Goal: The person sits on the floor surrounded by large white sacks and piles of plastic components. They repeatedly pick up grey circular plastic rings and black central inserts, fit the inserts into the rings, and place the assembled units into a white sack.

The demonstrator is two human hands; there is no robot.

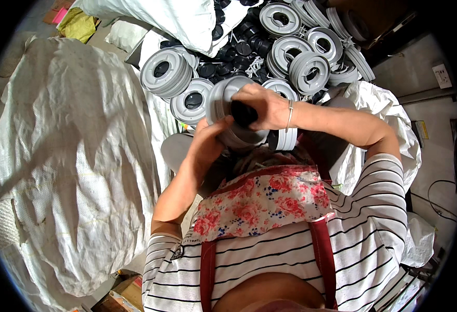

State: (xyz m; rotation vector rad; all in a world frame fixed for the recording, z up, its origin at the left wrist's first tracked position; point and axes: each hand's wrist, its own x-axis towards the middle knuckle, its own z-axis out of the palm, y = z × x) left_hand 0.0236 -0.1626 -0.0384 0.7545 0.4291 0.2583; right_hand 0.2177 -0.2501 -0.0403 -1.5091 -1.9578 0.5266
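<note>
A round, ribbed grey plastic piece sits upper-centre, left hand gripping its edge. Right hand clasps a black part at its middle.

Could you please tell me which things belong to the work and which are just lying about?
Seemingly in the work:
grey ring stack in the left hand
black part in the right hand
black caps
other grey rings

Seemingly just lying about:
crumpled yellow item
cardboard box

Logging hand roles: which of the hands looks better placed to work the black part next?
Probably the right hand: it appears to grasp the black part, while the left hand holds the grey ribbed part from the side.
</note>
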